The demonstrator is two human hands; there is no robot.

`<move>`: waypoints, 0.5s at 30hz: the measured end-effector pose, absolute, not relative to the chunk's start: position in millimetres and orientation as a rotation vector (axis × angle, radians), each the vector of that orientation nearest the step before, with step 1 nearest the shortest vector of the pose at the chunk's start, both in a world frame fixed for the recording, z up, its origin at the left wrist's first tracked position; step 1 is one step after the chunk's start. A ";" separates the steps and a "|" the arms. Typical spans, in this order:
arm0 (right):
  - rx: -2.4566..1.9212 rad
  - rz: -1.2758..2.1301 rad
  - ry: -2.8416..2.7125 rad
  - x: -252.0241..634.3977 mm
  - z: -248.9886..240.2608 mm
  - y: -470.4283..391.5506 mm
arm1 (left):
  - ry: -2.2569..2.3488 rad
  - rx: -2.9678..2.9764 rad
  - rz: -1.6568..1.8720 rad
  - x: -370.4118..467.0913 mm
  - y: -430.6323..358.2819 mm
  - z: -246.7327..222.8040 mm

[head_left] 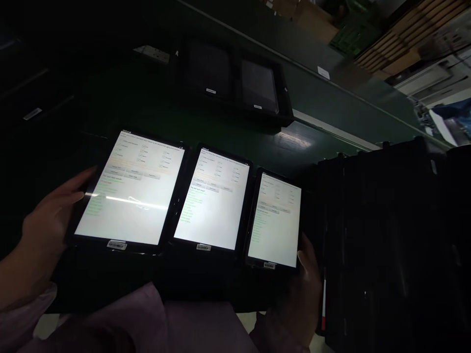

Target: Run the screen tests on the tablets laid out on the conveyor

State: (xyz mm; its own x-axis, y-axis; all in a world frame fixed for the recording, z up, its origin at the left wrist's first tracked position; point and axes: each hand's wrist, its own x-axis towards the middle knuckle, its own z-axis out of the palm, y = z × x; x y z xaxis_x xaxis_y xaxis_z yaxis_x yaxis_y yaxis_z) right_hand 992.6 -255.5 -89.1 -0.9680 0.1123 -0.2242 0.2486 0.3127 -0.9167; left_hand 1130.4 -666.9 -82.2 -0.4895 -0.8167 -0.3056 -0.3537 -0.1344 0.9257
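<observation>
Three lit tablets stand edge to edge in a row before me, tilted toward me. My left hand (51, 220) grips the outer edge of the left tablet (125, 215), thumb on its front rim and fingers behind. At the other end, my right hand (307, 284) closes on the outer side of the right tablet (281, 235); its fingers are partly hidden in shadow. Between these two sits the middle tablet (217, 225), touched by neither hand. White screens show check marks, grey buttons and green text lines. A barcode label is on each lower rim. Whether the tablets rest on anything is too dark to tell.
Beyond the row, a black tray (283, 115) holds two dark tablets on the green bench (121, 103). Stacked black trays (382, 235) stand close on the right. Cardboard pieces (408, 37) and a green crate (356, 32) are at the back right.
</observation>
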 end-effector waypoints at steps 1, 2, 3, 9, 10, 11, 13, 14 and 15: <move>0.414 -1.749 2.379 984.3 -92.4 -251.0 | -1.721 1.313 -1.704 1125.8 -667.0 -80.2; 0.471 -1.745 2.326 975.3 -96.3 -246.0 | -1.697 1.319 -1.723 1122.1 -667.0 -78.4; 0.492 -1.733 2.297 966.5 -100.5 -241.0 | -1.690 1.314 -1.721 1119.1 -667.1 -76.9; 0.367 -1.791 2.347 941.5 -116.2 -237.6 | -1.625 1.161 -1.800 1111.0 -672.7 -78.1; 0.367 -1.805 2.353 940.5 -116.6 -240.7 | -1.612 1.151 -1.796 1109.8 -674.4 -78.6; 0.370 -1.816 2.351 939.5 -116.7 -243.7 | -1.607 1.141 -1.788 1108.7 -676.1 -78.8; 0.369 -1.828 2.341 936.6 -116.9 -247.9 | -1.610 1.136 -1.781 1106.9 -679.2 -79.2; 0.364 -1.831 2.338 934.9 -117.2 -248.8 | -1.626 1.146 -1.765 1106.4 -680.5 -79.7; 0.360 -1.835 2.337 933.3 -117.6 -248.8 | -1.646 1.153 -1.742 1106.2 -681.8 -80.4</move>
State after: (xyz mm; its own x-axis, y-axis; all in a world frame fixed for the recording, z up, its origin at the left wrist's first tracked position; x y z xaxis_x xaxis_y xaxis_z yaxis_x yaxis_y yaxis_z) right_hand 933.3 -248.8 -117.6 -0.9602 0.0960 -0.2623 0.2776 0.2239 -0.9342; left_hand 1106.2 -681.8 -80.4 -0.5317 -0.8098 -0.2482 -0.2023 -0.1631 0.9656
